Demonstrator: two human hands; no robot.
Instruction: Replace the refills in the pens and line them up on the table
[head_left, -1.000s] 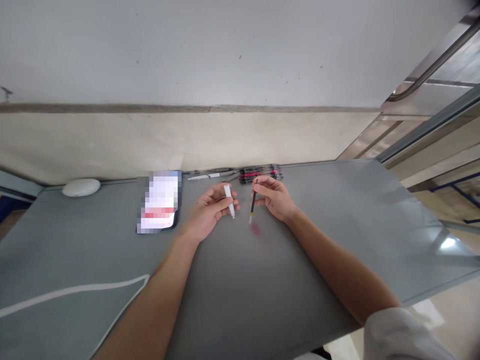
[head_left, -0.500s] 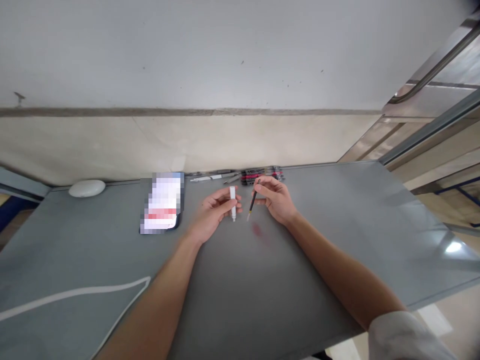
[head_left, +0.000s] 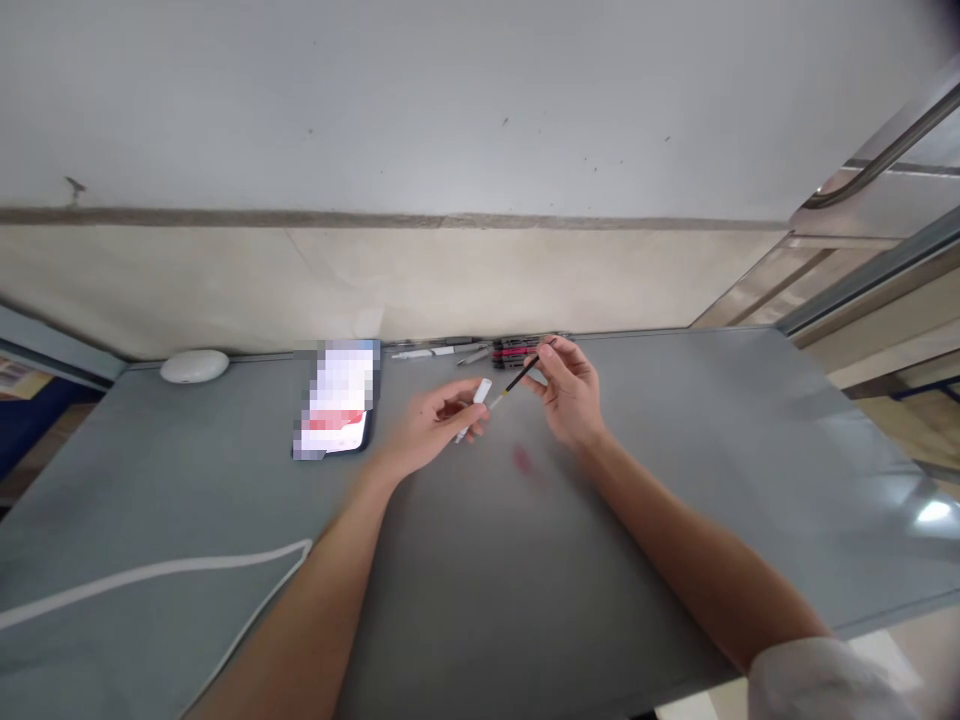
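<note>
My left hand [head_left: 427, 430] is closed on a white pen barrel [head_left: 483, 390], which leans with its upper end to the right and its narrow end showing below the fingers. In my right hand [head_left: 576, 395] is a thin pen refill [head_left: 520, 377], mostly black with a yellow band and a pale end, pinched near its upper right end. The refill slants down to the left. Its pale end is beside the barrel and my left fingertips; whether it touches them I cannot tell.
Black and pink pens [head_left: 514, 353] lie along the wall behind my right hand, with a white pen [head_left: 427, 352] left of them. A phone [head_left: 337, 400] with a blurred screen, a white rounded object [head_left: 195, 366] and a white cable [head_left: 157, 570] are on the grey table [head_left: 480, 600].
The barrel has gone from upright to tilted right. The refill has turned to a flatter slant, and its pale end is now close to the barrel. The whole view has shifted slightly.
</note>
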